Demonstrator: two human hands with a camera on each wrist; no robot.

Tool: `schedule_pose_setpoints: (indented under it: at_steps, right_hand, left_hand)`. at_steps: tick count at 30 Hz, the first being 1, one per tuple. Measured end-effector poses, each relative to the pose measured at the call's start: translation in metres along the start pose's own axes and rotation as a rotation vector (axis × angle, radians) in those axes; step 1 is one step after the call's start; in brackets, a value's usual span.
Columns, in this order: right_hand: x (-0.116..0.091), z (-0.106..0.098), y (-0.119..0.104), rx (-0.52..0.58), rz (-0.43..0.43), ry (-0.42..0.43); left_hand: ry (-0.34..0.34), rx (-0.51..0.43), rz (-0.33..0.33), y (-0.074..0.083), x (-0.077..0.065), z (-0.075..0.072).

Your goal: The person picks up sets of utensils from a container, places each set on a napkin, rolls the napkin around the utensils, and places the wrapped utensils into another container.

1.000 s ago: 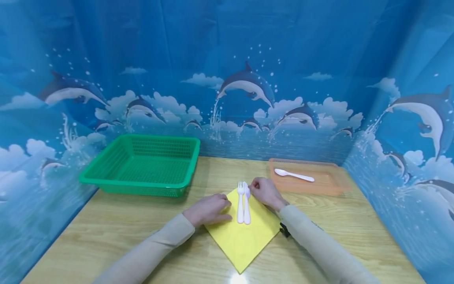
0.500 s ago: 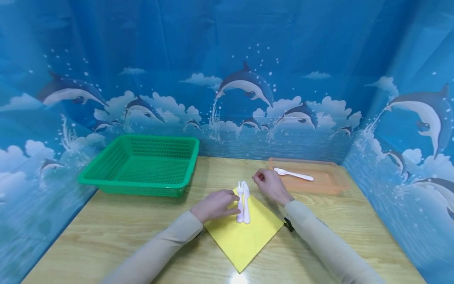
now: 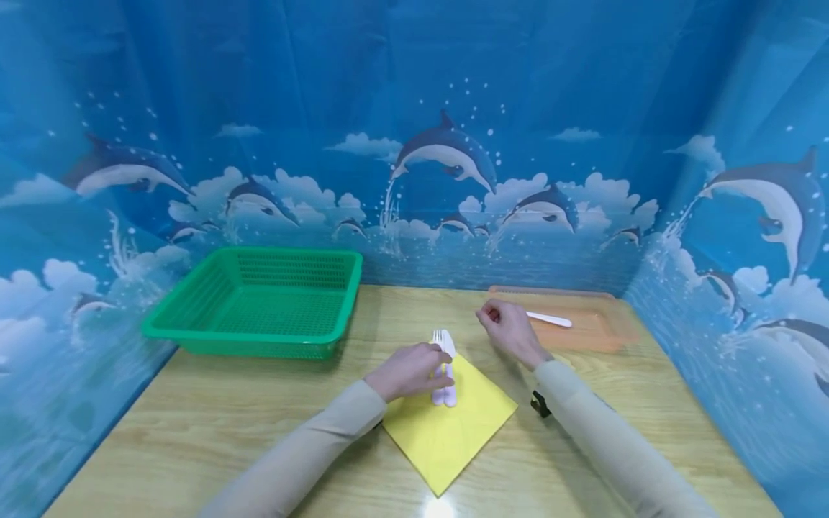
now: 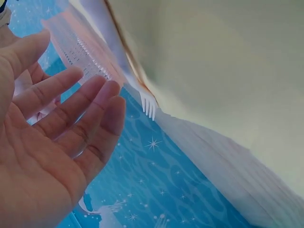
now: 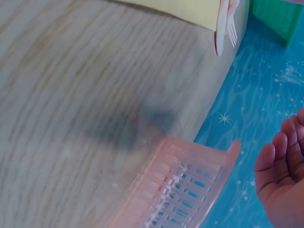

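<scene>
A yellow folded napkin (image 3: 447, 450) lies on the table, one corner towards me. On its far half a white fork (image 3: 438, 335) and a white knife (image 3: 450, 345) rest side by side. My left hand (image 3: 406, 370) hovers over them from the left and partly covers their middles; the left wrist view shows its fingers relaxed and holding nothing, with the fork's tines (image 4: 148, 105) beyond. Loosely curled and holding nothing, my right hand (image 3: 510, 334) is over the near left corner of the orange basket (image 3: 592, 337). It hides the bowl of a white spoon (image 3: 552, 319) there.
A green perforated basket (image 3: 259, 338) stands at the back left of the wooden table (image 3: 149, 432). A blue dolphin-print curtain (image 3: 291, 108) closes off the back and both sides.
My left hand has moved right, from beside the fork to over the fork and knife. My right hand has left the knife and moved right to the orange basket, now covering the spoon's bowl.
</scene>
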State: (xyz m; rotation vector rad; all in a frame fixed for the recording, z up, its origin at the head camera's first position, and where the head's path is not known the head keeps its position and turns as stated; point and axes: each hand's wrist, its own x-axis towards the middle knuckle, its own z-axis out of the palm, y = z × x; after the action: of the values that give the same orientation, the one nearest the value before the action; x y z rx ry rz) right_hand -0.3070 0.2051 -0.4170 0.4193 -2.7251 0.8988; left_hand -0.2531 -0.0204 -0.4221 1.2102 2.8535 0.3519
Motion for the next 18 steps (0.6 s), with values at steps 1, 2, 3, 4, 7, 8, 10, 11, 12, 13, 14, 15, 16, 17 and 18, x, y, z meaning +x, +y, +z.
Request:
schedule_pose_setpoints:
  at_steps: [1,2,3,4,7,8,10,11,12,13,14,15,16,17,18]
  right_hand:
    - [0.000,-0.002,0.001,0.000,0.007,0.001]
    - [0.000,-0.003,0.001,-0.002,0.013,0.002]
    - [0.000,-0.005,0.001,-0.002,0.018,0.003]
    - [0.001,-0.007,0.001,-0.002,0.021,0.007]
    - [0.003,-0.013,0.001,0.000,0.033,0.011]
    - [0.004,-0.015,0.001,-0.002,0.036,0.014]
    - [0.005,-0.019,0.003,-0.013,0.053,0.020]
    - [0.006,-0.021,0.004,-0.019,0.064,0.018]
    - [0.006,-0.023,0.005,-0.021,0.075,0.018]
    - [0.007,-0.025,0.007,-0.028,0.080,0.013]
    - [0.007,-0.027,0.009,-0.030,0.091,0.006]
    - [0.008,-0.029,0.010,-0.029,0.103,-0.002]
    - [0.008,-0.031,0.011,-0.031,0.113,-0.010]
    - [0.009,-0.033,0.013,-0.032,0.121,-0.015]
    - [0.009,-0.035,0.014,-0.035,0.131,-0.018]
  left_hand:
    - [0.000,-0.007,0.000,0.001,0.001,0.000]
    - [0.001,-0.013,0.002,0.002,0.003,-0.001]
    - [0.003,-0.016,0.005,0.002,0.005,-0.001]
    - [0.004,-0.018,0.009,0.003,0.006,-0.002]
    - [0.000,-0.017,0.025,0.006,0.012,-0.004]
    - [-0.003,-0.015,0.030,0.007,0.014,-0.005]
    - [-0.012,-0.015,0.040,0.008,0.018,-0.006]
    - [-0.018,-0.016,0.043,0.008,0.020,-0.007]
    - [-0.023,-0.016,0.044,0.008,0.023,-0.006]
    - [-0.024,-0.012,0.044,0.008,0.026,-0.006]
    - [-0.026,-0.008,0.040,0.008,0.028,-0.006]
    - [-0.026,-0.007,0.033,0.008,0.031,-0.005]
    - [-0.023,-0.005,0.023,0.008,0.033,-0.005]
    - [-0.019,-0.005,0.013,0.008,0.036,-0.005]
    - [-0.012,-0.005,0.002,0.008,0.038,-0.004]
